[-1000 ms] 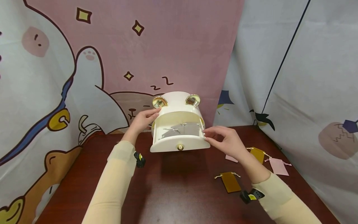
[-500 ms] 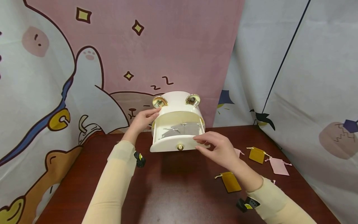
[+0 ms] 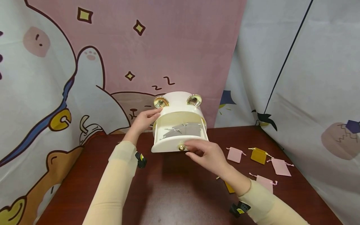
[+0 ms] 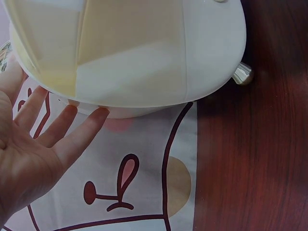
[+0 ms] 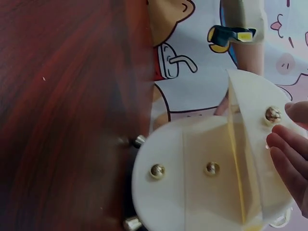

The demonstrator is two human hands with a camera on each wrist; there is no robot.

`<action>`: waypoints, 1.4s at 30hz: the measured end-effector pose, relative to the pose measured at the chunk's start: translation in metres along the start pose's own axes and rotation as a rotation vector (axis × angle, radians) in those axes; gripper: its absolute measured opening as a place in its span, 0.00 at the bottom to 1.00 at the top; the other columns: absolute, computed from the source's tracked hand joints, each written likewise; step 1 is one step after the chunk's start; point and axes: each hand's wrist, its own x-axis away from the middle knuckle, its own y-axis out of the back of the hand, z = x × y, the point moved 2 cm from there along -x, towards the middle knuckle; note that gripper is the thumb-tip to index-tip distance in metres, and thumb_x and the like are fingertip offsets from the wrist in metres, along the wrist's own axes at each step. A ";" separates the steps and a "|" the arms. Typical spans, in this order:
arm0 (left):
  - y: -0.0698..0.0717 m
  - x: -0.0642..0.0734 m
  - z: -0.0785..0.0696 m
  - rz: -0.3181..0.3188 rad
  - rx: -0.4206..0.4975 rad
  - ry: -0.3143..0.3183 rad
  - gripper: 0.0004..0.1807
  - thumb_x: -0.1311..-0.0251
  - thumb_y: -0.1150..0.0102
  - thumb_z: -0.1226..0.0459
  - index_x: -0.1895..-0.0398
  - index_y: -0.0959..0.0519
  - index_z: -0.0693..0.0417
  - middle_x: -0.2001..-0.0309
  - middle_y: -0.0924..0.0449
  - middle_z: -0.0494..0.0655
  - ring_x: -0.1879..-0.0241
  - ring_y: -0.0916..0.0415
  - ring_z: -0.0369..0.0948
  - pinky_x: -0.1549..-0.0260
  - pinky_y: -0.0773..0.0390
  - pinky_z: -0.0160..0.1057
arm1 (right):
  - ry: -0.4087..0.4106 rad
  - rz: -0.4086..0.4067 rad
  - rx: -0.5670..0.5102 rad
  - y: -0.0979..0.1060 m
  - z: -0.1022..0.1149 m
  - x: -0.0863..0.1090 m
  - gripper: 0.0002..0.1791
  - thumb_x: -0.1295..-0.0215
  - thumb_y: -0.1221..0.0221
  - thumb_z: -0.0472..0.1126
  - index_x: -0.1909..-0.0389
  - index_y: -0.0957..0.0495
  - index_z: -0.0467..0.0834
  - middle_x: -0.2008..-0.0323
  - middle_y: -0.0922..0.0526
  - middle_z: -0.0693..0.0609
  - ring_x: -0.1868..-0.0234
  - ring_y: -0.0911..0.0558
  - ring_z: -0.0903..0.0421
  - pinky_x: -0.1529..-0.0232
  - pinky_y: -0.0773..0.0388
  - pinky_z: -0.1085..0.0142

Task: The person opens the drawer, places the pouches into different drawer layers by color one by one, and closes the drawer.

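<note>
A white rounded storage box (image 3: 177, 100) with gold-rimmed ears stands at the back of the table. Its top drawer (image 3: 166, 146) is pulled out. Grey flat pieces with small pale ties (image 3: 185, 129) lie inside; their kind is unclear. My left hand (image 3: 142, 122) rests its fingertips against the box's left side, fingers nearly straight in the left wrist view. By the drawer's gold knob (image 5: 273, 115) is my right hand (image 3: 209, 156). Its thumb and fingers lie on either side of the knob, with a small gap visible in the right wrist view.
Pink drawstring pouches (image 3: 234, 155) and mustard ones (image 3: 258, 156) lie on the right of the dark red table (image 3: 174, 193). My right forearm partly covers another mustard pouch (image 3: 229, 187). Two lower drawers with a middle knob (image 5: 211, 168) and a bottom knob (image 5: 157, 172) are closed.
My right hand has moved left from the drawer's right edge, along its front, to the knob. More pouches show behind the forearm. My left hand and the drawer have stayed put.
</note>
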 end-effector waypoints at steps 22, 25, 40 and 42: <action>0.000 -0.002 0.001 0.004 -0.007 -0.019 0.24 0.28 0.47 0.48 0.31 0.27 0.35 0.32 0.31 0.47 0.41 0.27 0.51 0.56 0.18 0.53 | -0.101 -0.056 -0.030 -0.020 -0.013 -0.014 0.18 0.48 0.26 0.31 0.56 0.14 0.45 0.62 0.12 0.55 0.66 0.14 0.63 0.70 0.18 0.67; 0.000 -0.001 0.002 0.005 -0.006 -0.020 0.24 0.29 0.47 0.48 0.31 0.27 0.35 0.31 0.31 0.47 0.41 0.27 0.51 0.56 0.18 0.53 | -0.133 -0.061 -0.031 -0.023 -0.019 -0.019 0.16 0.46 0.27 0.32 0.56 0.14 0.46 0.64 0.12 0.57 0.65 0.15 0.64 0.70 0.18 0.68; 0.000 0.000 0.001 0.010 0.012 -0.008 0.24 0.29 0.46 0.48 0.31 0.28 0.34 0.30 0.32 0.46 0.40 0.28 0.51 0.55 0.18 0.53 | -0.215 -0.085 -0.016 -0.032 -0.044 -0.047 0.13 0.42 0.30 0.33 0.56 0.15 0.44 0.65 0.12 0.53 0.66 0.14 0.59 0.65 0.18 0.65; -0.001 0.000 0.000 0.008 0.012 -0.009 0.24 0.29 0.46 0.48 0.31 0.28 0.34 0.31 0.32 0.46 0.40 0.27 0.51 0.56 0.18 0.53 | -0.239 -0.081 -0.001 -0.033 -0.047 -0.050 0.12 0.41 0.30 0.35 0.55 0.15 0.45 0.65 0.12 0.53 0.67 0.14 0.59 0.65 0.18 0.64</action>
